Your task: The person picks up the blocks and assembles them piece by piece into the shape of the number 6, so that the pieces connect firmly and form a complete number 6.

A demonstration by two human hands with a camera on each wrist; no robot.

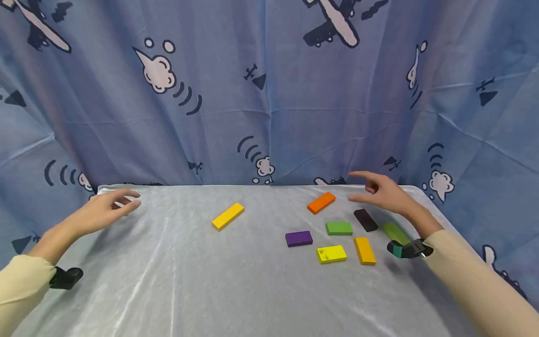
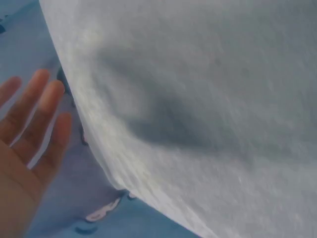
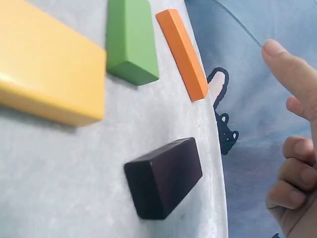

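My left hand (image 1: pixel 105 211) hovers over the left end of the table, fingers relaxed and holding nothing; in the left wrist view its fingers (image 2: pixel 43 106) are spread. Over the far right part, my right hand (image 1: pixel 381 192) has thumb and index finger stretched apart, other fingers curled in, with nothing between them. Closest to it are an orange block (image 1: pixel 321 203) and a dark brown block (image 1: pixel 365 220). A green block (image 1: pixel 338 228) lies nearer me, and another green block (image 1: pixel 395 232) is partly covered by the right forearm.
A purple block (image 1: pixel 299 238), a bright yellow block (image 1: pixel 331 254) with a marked top and an amber block (image 1: pixel 364 251) lie right of the middle. One longer yellow block (image 1: pixel 228 216) lies apart, left of centre. Behind the white-covered table (image 1: pixel 189 281) hangs a blue patterned curtain (image 1: pixel 227 93).
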